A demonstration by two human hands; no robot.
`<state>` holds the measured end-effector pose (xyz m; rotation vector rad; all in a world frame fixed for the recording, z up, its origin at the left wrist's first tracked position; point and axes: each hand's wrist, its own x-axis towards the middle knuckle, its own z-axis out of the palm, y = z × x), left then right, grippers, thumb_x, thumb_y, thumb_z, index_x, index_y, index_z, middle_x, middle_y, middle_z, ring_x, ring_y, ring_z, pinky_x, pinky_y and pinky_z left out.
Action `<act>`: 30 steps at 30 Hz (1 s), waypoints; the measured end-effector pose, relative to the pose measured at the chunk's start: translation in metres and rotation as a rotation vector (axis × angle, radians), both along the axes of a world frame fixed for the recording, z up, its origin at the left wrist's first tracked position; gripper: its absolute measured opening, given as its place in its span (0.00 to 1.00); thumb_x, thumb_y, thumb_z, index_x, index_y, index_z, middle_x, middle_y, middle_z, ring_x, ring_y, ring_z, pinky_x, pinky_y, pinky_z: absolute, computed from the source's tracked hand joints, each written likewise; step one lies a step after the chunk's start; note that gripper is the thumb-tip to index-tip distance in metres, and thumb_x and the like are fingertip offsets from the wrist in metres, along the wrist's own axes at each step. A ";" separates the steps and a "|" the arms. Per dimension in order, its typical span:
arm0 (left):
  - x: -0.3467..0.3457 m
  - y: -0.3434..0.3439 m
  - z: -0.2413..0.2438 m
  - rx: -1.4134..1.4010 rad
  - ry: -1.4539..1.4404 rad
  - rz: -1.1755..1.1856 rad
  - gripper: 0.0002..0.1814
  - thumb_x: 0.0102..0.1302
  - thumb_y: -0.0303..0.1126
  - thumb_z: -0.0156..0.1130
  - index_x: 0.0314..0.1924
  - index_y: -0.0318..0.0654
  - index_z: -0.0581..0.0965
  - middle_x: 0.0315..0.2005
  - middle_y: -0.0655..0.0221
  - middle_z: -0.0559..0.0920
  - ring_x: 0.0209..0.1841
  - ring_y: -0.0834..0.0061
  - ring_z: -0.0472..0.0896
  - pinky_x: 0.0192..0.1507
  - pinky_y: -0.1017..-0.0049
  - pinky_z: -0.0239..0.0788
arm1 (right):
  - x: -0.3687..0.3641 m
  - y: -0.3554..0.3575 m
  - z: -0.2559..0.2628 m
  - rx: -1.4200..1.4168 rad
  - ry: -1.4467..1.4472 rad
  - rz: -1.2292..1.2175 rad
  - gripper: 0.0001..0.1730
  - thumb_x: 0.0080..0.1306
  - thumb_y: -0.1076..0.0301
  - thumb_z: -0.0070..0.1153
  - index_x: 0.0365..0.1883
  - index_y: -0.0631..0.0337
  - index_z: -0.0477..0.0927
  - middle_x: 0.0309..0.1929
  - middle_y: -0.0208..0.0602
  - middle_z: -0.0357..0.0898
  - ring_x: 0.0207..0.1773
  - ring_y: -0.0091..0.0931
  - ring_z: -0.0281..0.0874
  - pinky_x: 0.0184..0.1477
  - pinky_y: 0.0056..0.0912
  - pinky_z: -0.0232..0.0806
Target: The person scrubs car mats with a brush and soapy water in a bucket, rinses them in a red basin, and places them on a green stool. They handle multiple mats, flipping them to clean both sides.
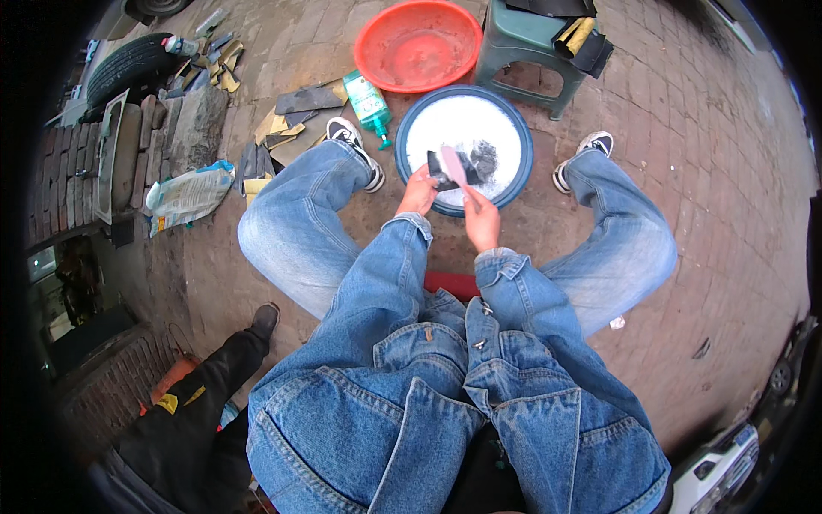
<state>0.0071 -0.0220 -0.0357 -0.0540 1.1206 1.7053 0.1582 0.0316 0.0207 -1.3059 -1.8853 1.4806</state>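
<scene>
A blue-rimmed round basin point(528, 151) full of white foam stands on the paving between my feet. Over its near part, my left hand point(420, 193) grips the left end of a flat black sheet point(472, 175). My right hand point(481, 218) holds a pale pink brush or scraper point(453, 166) by its handle, its broad part lying over the sheet; which tool it is, I cannot tell. Dark matter shows in the foam beside the sheet. A green pump bottle point(366, 103) lies left of the basin, its pump pointing towards me.
Beyond the basin are a red plastic basin point(417, 45) and a green plastic stool point(526, 48) bearing black sheets. Black and tan pieces point(308, 101) lie on the left, near a plastic bag point(191, 196) and a tyre point(131, 69). Another person's dark-clad leg point(225, 360) extends in at lower left.
</scene>
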 end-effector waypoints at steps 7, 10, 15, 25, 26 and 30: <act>-0.008 0.000 -0.002 -0.115 0.029 -0.016 0.27 0.55 0.11 0.40 0.56 0.30 0.67 0.48 0.58 0.77 0.49 0.64 0.77 0.51 0.67 0.70 | 0.004 -0.016 0.033 -0.041 0.002 0.087 0.16 0.62 0.69 0.52 0.48 0.59 0.78 0.44 0.45 0.80 0.48 0.32 0.78 0.51 0.30 0.66; -0.008 0.001 0.001 -0.088 0.002 -0.012 0.27 0.53 0.11 0.40 0.56 0.30 0.68 0.47 0.59 0.77 0.48 0.65 0.77 0.50 0.69 0.70 | 0.000 -0.018 0.028 -0.050 -0.055 0.040 0.15 0.62 0.67 0.52 0.48 0.57 0.79 0.42 0.46 0.80 0.46 0.35 0.79 0.48 0.33 0.68; 0.003 0.005 0.014 -0.067 -0.024 -0.037 0.31 0.53 0.10 0.37 0.59 0.31 0.66 0.50 0.59 0.75 0.53 0.64 0.74 0.56 0.65 0.66 | 0.007 -0.006 -0.014 -0.053 0.091 -0.084 0.15 0.64 0.66 0.51 0.48 0.58 0.78 0.42 0.47 0.80 0.45 0.35 0.79 0.47 0.33 0.69; 0.002 0.000 0.005 -0.118 -0.087 -0.136 0.32 0.50 0.11 0.40 0.58 0.35 0.68 0.47 0.61 0.78 0.49 0.66 0.77 0.48 0.64 0.72 | -0.002 0.014 -0.006 0.004 -0.124 -0.176 0.15 0.62 0.68 0.52 0.47 0.59 0.79 0.42 0.45 0.81 0.47 0.32 0.78 0.50 0.31 0.67; 0.002 0.000 0.004 -0.135 -0.080 -0.133 0.32 0.50 0.11 0.40 0.57 0.35 0.68 0.47 0.61 0.78 0.48 0.66 0.77 0.48 0.64 0.72 | 0.001 0.018 -0.013 0.008 -0.128 -0.201 0.15 0.63 0.68 0.52 0.48 0.61 0.78 0.44 0.45 0.80 0.48 0.33 0.78 0.51 0.32 0.66; -0.006 -0.005 -0.016 -0.199 -0.049 -0.123 0.31 0.50 0.11 0.39 0.56 0.36 0.70 0.45 0.61 0.78 0.46 0.66 0.78 0.46 0.65 0.72 | 0.009 0.025 -0.048 -0.081 -0.175 -0.288 0.18 0.64 0.67 0.50 0.50 0.66 0.76 0.48 0.47 0.78 0.50 0.35 0.77 0.53 0.33 0.65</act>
